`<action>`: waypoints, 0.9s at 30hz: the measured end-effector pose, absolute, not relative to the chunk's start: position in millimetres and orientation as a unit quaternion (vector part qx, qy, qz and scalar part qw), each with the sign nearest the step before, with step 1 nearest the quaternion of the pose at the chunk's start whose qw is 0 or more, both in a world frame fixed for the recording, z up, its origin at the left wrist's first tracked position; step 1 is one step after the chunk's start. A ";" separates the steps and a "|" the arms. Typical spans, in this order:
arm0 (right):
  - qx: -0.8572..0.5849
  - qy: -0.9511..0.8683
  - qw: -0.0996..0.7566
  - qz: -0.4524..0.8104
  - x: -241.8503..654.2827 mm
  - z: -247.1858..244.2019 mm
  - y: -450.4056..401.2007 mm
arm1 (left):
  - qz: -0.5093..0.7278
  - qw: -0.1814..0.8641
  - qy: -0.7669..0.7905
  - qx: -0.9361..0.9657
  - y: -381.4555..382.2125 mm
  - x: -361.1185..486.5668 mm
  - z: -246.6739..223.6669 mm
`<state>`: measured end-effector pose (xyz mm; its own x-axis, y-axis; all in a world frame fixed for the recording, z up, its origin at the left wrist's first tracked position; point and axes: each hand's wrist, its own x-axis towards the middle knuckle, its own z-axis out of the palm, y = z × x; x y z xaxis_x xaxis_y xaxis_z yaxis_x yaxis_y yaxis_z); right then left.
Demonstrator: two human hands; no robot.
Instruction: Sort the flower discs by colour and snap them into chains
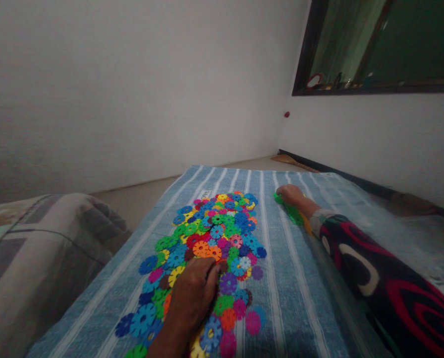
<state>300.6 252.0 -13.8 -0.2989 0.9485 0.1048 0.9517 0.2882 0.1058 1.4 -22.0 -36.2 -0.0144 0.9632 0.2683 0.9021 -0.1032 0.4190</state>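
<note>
Many-coloured notched plastic discs (217, 231), flower-like and flat, lie in a long heap on a striped blue cloth (281, 308). My left hand (197, 283) is over the near part of the heap, its fingers curled down among the discs. Beside its thumb shows a brown disc (223, 267); whatever the fingertips grip is hidden. Farther off on the right, my right hand (289, 194) has its fingers closed at a green notched disc (277, 198) on the cloth. More green discs (293, 215) run in a line beneath that wrist, with something yellow partly behind the forearm.
A pale wall (151, 89) rises beyond the cloth. Grey-and-white fabric (57, 258) bulges up at the left. Clear plastic sheeting (412, 233) lies on the right. A dark-framed window (379, 49) is set in the right wall.
</note>
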 end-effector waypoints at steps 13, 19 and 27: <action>-0.649 -0.755 0.041 -0.089 307.7 -20.7 221.5 | 0.220 0.082 0.673 0.702 -22.6 4.1 -28.8; -0.654 -0.751 0.025 -0.089 306.6 -26.6 230.4 | 0.219 0.089 0.670 0.703 -24.4 5.2 -26.3; -0.649 -0.756 0.015 -0.083 297.0 -31.9 236.0 | 0.210 0.099 0.681 0.694 -26.1 5.6 -25.2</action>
